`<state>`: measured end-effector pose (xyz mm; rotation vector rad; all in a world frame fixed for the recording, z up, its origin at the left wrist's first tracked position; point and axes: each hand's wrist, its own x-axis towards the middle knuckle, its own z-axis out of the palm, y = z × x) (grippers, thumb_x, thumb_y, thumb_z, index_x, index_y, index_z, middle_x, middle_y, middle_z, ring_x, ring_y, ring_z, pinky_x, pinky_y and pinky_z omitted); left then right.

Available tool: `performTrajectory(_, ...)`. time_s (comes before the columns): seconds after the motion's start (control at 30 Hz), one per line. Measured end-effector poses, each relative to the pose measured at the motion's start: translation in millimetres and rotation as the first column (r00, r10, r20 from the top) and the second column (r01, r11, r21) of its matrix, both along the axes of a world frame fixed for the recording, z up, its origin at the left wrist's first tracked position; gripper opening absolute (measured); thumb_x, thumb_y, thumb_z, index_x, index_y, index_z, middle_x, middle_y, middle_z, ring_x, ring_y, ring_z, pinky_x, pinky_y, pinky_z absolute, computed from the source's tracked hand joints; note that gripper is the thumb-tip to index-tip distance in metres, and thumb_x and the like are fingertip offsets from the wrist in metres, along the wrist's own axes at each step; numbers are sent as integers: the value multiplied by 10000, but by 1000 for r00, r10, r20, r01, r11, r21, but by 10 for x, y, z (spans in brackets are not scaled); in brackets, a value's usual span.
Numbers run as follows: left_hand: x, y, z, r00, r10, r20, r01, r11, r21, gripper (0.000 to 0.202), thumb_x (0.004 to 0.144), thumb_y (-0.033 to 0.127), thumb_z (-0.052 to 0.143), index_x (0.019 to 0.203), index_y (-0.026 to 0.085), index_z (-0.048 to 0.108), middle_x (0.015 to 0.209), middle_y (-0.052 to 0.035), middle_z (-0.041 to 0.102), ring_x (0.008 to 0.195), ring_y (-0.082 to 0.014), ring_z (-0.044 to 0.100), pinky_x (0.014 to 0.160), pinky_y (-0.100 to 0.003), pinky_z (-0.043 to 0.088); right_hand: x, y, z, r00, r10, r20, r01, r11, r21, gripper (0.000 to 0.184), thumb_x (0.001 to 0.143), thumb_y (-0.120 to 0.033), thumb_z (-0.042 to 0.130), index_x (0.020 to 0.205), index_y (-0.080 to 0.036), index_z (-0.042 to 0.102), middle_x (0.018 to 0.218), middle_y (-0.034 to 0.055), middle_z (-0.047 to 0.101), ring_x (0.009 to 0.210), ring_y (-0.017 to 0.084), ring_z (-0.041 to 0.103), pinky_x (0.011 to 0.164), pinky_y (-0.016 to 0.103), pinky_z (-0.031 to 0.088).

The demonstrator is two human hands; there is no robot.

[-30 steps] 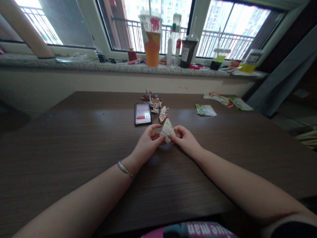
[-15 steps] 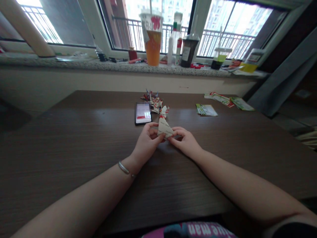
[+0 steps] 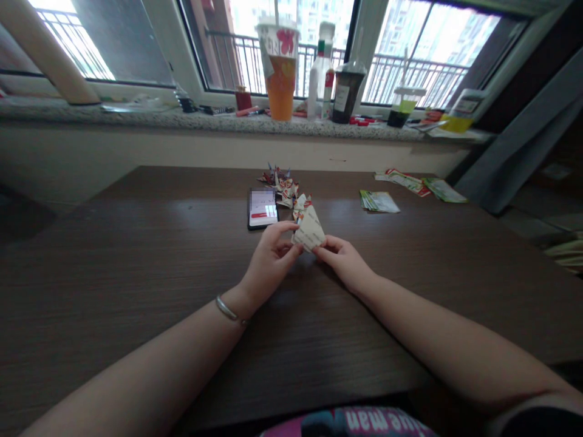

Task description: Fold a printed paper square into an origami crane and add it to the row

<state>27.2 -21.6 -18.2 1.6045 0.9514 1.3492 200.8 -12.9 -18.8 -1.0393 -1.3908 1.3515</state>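
A folded piece of cream paper (image 3: 310,232) with faint printing is held up over the table between both hands. My left hand (image 3: 274,252) pinches its left edge and lower left corner, thumb in front. At the lower right corner, my right hand (image 3: 341,258) grips the paper between thumb and fingers. Just behind it lie several folded paper pieces (image 3: 286,192) in white, red and purple, in a row leading away from me. A phone (image 3: 263,208) with a lit screen lies beyond my left hand.
On the brown table (image 3: 182,273), a stack of green-and-white paper sheets (image 3: 379,201) lies to the right, with more colourful sheets (image 3: 405,181) behind. The stone windowsill (image 3: 218,121) carries a tall orange drink cup (image 3: 280,85), bottles (image 3: 321,79) and a dark cup (image 3: 347,94).
The paper has been turned between the fingers: it now shows a broader face with its point higher and to the right. My right hand has shifted slightly; both hands keep their hold.
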Motion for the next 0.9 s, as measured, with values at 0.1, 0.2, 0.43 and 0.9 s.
performTrajectory(0.1,-6,-25,28,999,12,-38,-11,999,34,408,850,285,632,1211,219,454,1203,-75,524,798,-117,619,744,-275,542,-12,-24,38,998,-1,-56,-3,997,-81,286,636,-403,751,816,-188,696,860,18,705,767,158,579,707,281,428)
performTrajectory(0.2,-24,-64,64,946,237,-222,-163,938,306,385,832,244,647,1185,232,495,1157,-66,517,866,-149,573,785,-308,519,-11,-37,74,994,28,-102,-47,981,-189,274,609,-376,759,792,-181,702,793,11,685,688,129,543,611,242,394)
performTrajectory(0.43,-91,-81,140,745,424,-515,44,739,672,171,848,169,609,976,272,656,1149,-33,595,1133,-230,489,1024,-413,382,12,-39,112,990,30,-139,-67,960,-271,267,577,-380,768,654,-163,632,565,-39,539,534,81,437,514,218,322)
performTrajectory(0.9,-126,-142,266,711,540,-451,98,558,824,133,854,176,645,946,273,636,1013,30,690,1030,-156,611,1137,-462,301,2,-139,228,990,103,-99,-104,995,-7,345,610,-459,777,644,-183,574,585,-51,508,541,82,397,532,231,292)
